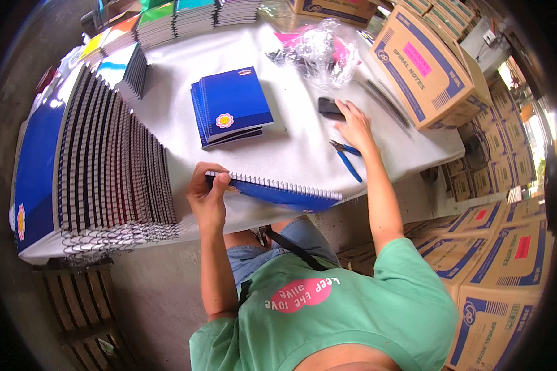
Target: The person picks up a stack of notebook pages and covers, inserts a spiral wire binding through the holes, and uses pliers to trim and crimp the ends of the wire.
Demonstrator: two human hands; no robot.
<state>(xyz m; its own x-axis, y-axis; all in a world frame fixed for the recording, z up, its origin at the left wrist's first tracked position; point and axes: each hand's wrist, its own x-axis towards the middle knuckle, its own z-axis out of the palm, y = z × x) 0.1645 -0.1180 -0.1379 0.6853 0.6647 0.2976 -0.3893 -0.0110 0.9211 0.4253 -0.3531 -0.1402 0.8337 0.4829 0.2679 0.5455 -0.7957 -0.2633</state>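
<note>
My left hand (pixel 208 193) grips one end of a blue spiral notebook (pixel 272 190), thumb on the near side. The notebook is tilted over the table's front edge, its wire coil facing up. At the right, my right hand (pixel 355 125) has its fingers and thumb around the end of a small black block (pixel 330 108) on the white cloth; what the block is, I cannot make out. Blue-handled pliers (pixel 349 162) lie by my right wrist, jaws pointing away from me. Beyond my left hand sits a short stack of blue notebooks (pixel 235 102) with flower pictures on the covers.
A long row of coil-bound notebooks (pixel 114 161) fills the table's left side. More coloured stacks (pixel 156 28) line the back. Loose wire coils (pixel 387 105), crumpled clear plastic (pixel 331 55) and a carton (pixel 424 68) occupy the right. Stacked cartons (pixel 489 272) stand beside me.
</note>
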